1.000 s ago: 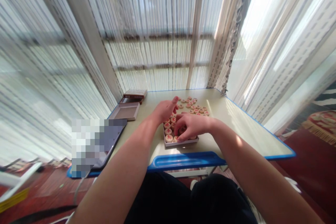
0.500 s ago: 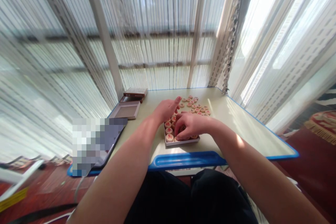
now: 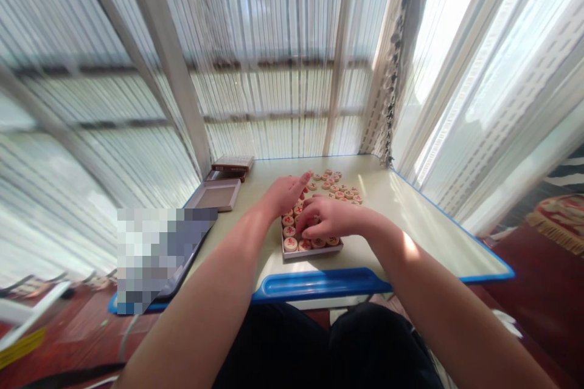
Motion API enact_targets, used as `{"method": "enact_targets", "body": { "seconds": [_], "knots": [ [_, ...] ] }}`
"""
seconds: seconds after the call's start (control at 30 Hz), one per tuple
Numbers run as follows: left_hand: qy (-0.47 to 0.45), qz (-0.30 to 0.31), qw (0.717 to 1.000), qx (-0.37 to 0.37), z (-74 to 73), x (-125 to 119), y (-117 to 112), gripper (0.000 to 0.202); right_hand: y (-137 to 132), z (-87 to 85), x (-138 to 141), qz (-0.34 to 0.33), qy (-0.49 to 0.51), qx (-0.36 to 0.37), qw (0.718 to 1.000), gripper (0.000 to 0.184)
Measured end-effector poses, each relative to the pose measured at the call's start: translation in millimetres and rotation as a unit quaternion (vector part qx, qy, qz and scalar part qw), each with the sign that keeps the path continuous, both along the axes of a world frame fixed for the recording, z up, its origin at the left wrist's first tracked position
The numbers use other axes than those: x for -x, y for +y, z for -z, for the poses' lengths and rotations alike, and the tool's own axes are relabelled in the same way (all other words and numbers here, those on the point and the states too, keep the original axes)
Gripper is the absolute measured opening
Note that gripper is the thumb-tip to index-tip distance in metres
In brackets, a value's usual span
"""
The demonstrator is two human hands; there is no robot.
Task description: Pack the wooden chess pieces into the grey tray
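A shallow box (image 3: 312, 254) near the front of the table holds round wooden Chinese chess pieces, with a red-marked piece (image 3: 291, 244) at its front left corner. My right hand (image 3: 335, 216) arches over the middle of the box, fingers bent down and a little apart, no piece showing in them. It hides several pieces. At the far left side of the box is my left hand (image 3: 285, 192), its thumb stretched out and apart from the partly hidden fingers; nothing shows in it. Beyond both hands lie loose chess pieces (image 3: 340, 194) on the table.
An empty box lid (image 3: 215, 196) lies left on the pale table (image 3: 410, 225). Behind it are stacked flat boxes (image 3: 232, 163). A dark tablet-like object (image 3: 194, 249), partly blurred out, sits at the left edge. A blue tray ledge (image 3: 322, 282) runs along the front.
My right hand has lifted slightly off the front row, and a red-marked piece beside the corner one now shows. My left hand stays at the far left of the box. The view shifted slightly.
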State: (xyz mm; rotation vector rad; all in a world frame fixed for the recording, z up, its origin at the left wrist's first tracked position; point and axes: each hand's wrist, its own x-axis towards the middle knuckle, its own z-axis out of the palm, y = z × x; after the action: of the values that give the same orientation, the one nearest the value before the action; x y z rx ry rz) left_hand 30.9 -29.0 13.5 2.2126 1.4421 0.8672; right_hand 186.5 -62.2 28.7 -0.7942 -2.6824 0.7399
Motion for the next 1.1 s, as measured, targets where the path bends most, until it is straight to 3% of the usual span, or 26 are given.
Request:
{"method": "enact_targets", "body": {
  "seconds": [0.1, 0.17, 0.23, 0.3, 0.37, 0.53, 0.67, 0.8, 0.9, 1.0, 1.1],
  "knots": [
    [0.028, -0.038, 0.998, -0.036, 1.5, 5, 4, 0.060, 15, -5.3, -14, 0.116, 0.067, -0.068, 0.989, 0.023],
    [0.055, -0.084, 0.993, -0.064, 3.3, 11, 8, 0.053, 29, -4.7, -28, 0.253, 0.116, -0.131, 0.951, 0.028],
    [0.078, -0.123, 0.988, -0.060, 5.3, 18, 12, 0.042, 42, 0.7, -42, 0.390, 0.093, -0.181, 0.898, 0.029],
    [0.092, -0.146, 0.985, -0.009, 6.9, 23, 15, 0.030, 52, 9.9, -53, 0.465, 0.006, -0.162, 0.870, 0.026],
    [0.096, -0.145, 0.984, 0.044, 8.2, 27, 17, 0.020, 59, 20.1, -58, 0.492, -0.058, -0.112, 0.861, 0.022],
    [0.059, -0.127, 0.985, 0.102, 10.5, 32, 18, 0.008, 65, 33.6, -59, 0.481, -0.079, -0.081, 0.870, 0.017],
    [0.037, -0.105, 0.985, 0.132, 11.6, 38, 18, 0.012, 64, 30.8, -58, 0.480, -0.071, -0.072, 0.871, 0.017],
    [0.047, -0.115, 0.986, 0.112, 11.7, 39, 20, 0.013, 61, 25.5, -52, 0.470, -0.046, -0.106, 0.875, 0.023],
    [0.072, -0.140, 0.982, 0.099, 12.2, 37, 21, 0.013, 56, 24.3, -38, 0.361, 0.019, -0.145, 0.921, 0.026],
    [0.066, -0.140, 0.980, 0.125, 13.6, 34, 22, 0.017, 47, 24.9, -23, 0.226, 0.059, -0.109, 0.966, 0.026],
    [0.074, -0.147, 0.974, 0.153, 15.6, 33, 24, 0.023, 38, 25.2, -13, 0.156, 0.032, -0.091, 0.983, 0.027]
  ]
}}
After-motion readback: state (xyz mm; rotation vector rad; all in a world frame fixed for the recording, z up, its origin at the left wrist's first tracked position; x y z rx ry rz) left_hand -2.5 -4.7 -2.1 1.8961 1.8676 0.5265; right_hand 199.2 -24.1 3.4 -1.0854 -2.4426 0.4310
